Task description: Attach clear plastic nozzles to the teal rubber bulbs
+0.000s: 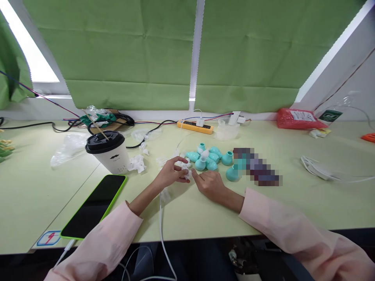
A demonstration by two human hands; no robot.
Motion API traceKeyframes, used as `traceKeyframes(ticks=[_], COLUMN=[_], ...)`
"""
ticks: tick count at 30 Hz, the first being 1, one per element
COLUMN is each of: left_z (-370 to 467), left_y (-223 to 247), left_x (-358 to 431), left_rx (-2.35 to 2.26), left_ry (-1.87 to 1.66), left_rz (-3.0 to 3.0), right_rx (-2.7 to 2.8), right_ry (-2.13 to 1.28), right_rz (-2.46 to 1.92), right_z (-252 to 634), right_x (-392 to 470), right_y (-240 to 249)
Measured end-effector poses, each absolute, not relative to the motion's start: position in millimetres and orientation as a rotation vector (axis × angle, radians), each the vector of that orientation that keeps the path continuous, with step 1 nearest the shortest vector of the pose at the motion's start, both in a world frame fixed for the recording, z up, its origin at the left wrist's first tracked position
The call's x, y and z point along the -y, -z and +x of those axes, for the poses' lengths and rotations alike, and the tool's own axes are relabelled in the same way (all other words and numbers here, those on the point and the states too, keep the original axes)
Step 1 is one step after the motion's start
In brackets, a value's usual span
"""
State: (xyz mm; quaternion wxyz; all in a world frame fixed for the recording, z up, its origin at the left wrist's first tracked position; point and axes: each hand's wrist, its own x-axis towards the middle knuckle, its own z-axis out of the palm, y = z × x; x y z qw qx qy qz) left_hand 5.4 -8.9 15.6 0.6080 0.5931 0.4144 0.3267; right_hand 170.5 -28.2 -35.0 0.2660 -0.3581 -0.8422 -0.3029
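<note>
Near the middle of the table, my left hand (172, 172) has its fingers curled around a small white crumpled piece (188, 174). My right hand (211, 185) is closed, with its thumb and index fingertips at the right side of that same piece. Just beyond my hands lie several turquoise bulb-shaped pieces (213, 157), some upright with round openings and some on their sides. A bit of white material sticks out of one turquoise piece (200, 163). Another turquoise piece (231, 173) sits to the right, beside a pixelated patch.
A lidded paper cup (115, 158) with a stick and a green-edged phone (95, 207) stand and lie at left. Crumpled tissue (137, 164) is by the cup. Behind are an orange power strip (195, 127) and cables; a red package (299, 118) is back right. A white cable (161, 222) runs toward the front edge.
</note>
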Motion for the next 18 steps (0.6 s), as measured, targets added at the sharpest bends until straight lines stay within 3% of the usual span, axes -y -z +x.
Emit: traceKeyframes(ticks=[6, 18], left_z=[3.3, 5.2], left_y=[-12.2, -8.0], left_x=[5.6, 7.1], left_rx=[-0.924, -0.94], left_ry=[-0.789, -0.777], left_rz=[1.368, 1.465], right_rx=[2.245, 2.377], right_ry=[0.661, 0.759], right_rz=[-0.938, -0.878], right_z=[168.3, 168.2], right_x=[26.0, 27.3], right_y=[36.0, 41.8])
